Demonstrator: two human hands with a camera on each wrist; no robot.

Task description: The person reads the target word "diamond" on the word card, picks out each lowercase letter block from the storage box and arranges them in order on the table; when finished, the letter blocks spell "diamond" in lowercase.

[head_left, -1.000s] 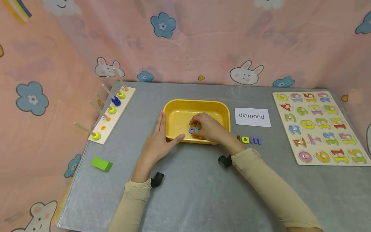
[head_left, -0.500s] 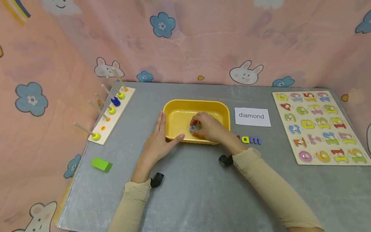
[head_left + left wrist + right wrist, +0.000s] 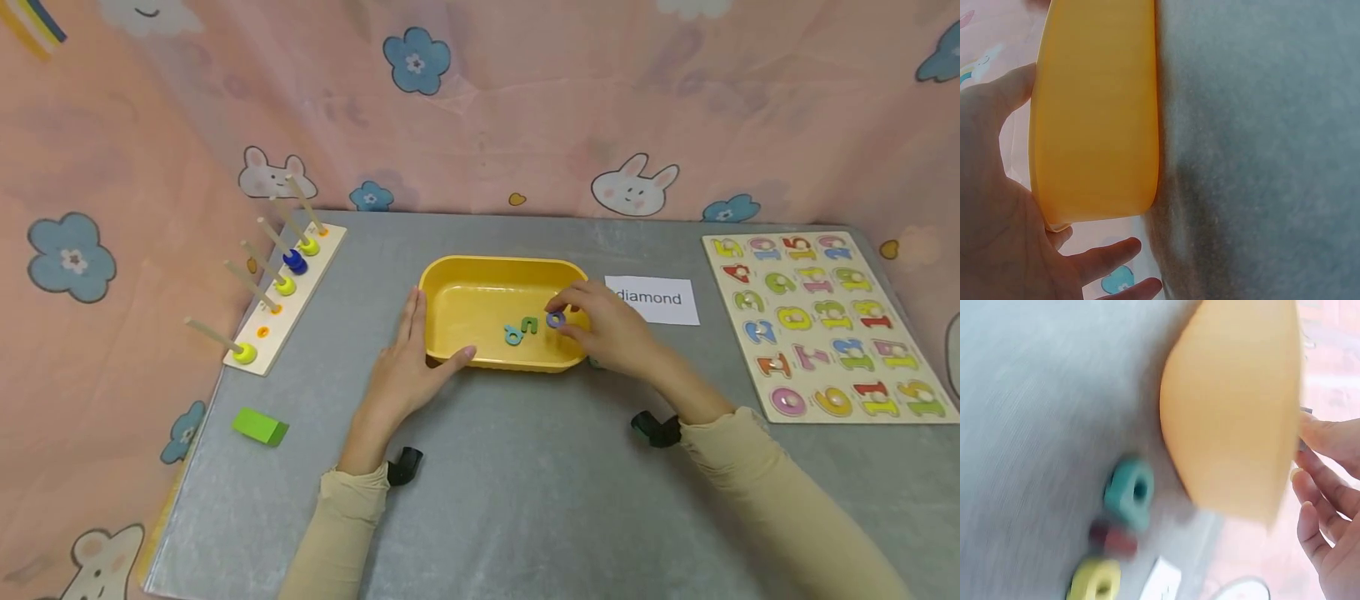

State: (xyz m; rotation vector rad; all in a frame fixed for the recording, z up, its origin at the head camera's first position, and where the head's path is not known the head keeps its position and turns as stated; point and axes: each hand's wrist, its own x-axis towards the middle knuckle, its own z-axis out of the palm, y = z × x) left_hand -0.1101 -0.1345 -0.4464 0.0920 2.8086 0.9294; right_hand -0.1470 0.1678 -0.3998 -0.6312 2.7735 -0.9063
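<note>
My left hand (image 3: pixel 408 375) lies against the left side of a yellow plastic bin (image 3: pixel 468 308), fingers straight along the outside and thumb at the near rim. Over the bin's right part, my right hand (image 3: pixel 618 329) pinches a purple letter o (image 3: pixel 556 327) between thumb and fingers. A green letter n (image 3: pixel 529 320) and a light blue ring-shaped letter (image 3: pixel 519 332) are left on the bin floor. The right wrist view has a teal letter (image 3: pixel 1124 509), a dark red letter (image 3: pixel 1113 540) and a yellow letter (image 3: pixel 1088 578) on the table beside the bin; my right hand mostly hides them from the head view.
A white card (image 3: pixel 667 312) reading "diamond" lies right of the bin, partly covered by the right hand. Farther right is a wooden number puzzle board (image 3: pixel 765 340). At left stand a pegboard (image 3: pixel 288 304) with coloured rings and a green block (image 3: pixel 258 425).
My right hand has lifted the purple o and carried it right toward the bin's right rim, uncovering the green and blue letters. The left hand stays in place.
</note>
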